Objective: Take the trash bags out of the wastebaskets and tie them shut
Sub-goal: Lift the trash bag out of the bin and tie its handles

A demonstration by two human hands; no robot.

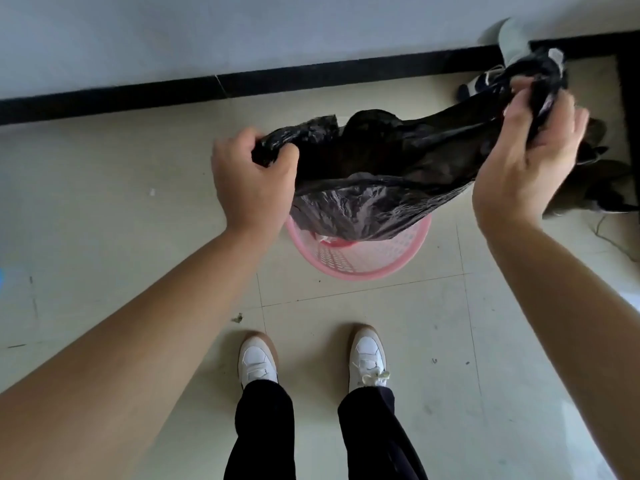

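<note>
I see left grip (252, 181) clenched on one bunched edge of the black trash bag (381, 161), right grip (530, 150) grasping the other. Bag hangs stretched over the pink wastebasket (367, 263) on the floor (104, 209).

A black, glossy, crinkled trash bag (377, 192) hangs over a pink perforated wastebasket (367, 268) standing upright on the floor (346, 306), covering its far rim; the bag's mouth is stretched left to right, one edge bunched in the left hand (252, 178), the other gripped by the right hand (530, 157)
</note>
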